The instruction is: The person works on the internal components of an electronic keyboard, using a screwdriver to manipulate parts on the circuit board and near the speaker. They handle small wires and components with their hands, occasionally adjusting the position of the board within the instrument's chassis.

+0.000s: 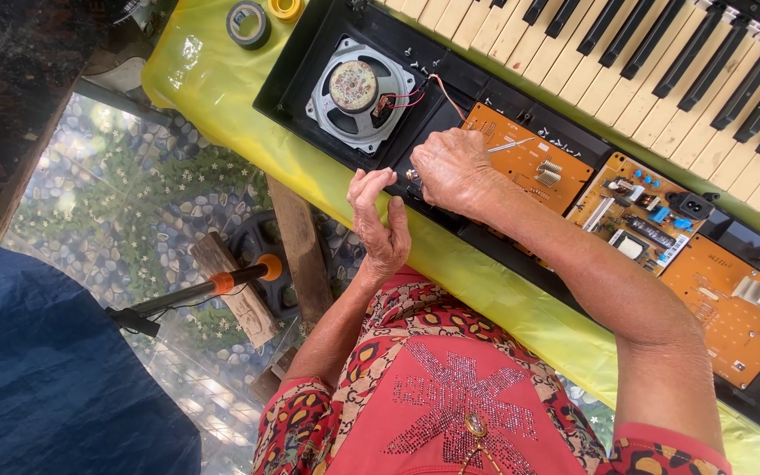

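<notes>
An opened electronic keyboard lies on a yellow-covered table, its black case (305,66) showing a round speaker (354,88) and orange circuit boards (529,158). My right hand (455,167) rests fisted on the case's front edge next to the leftmost orange board. A thin metal tool shaft (512,145) sticks out from under it. My left hand (380,220) is just in front of the case. Its bent fingertips touch the front wall beside a small metal part (413,176), and I see nothing held in it.
The cream and black keys (644,62) run along the far side. Two tape rolls (248,22) lie at the table's far left corner. Below the table edge are a pebble-patterned floor, wooden pieces (296,246), an orange-tipped black stand (213,286) and a blue tarp (46,369).
</notes>
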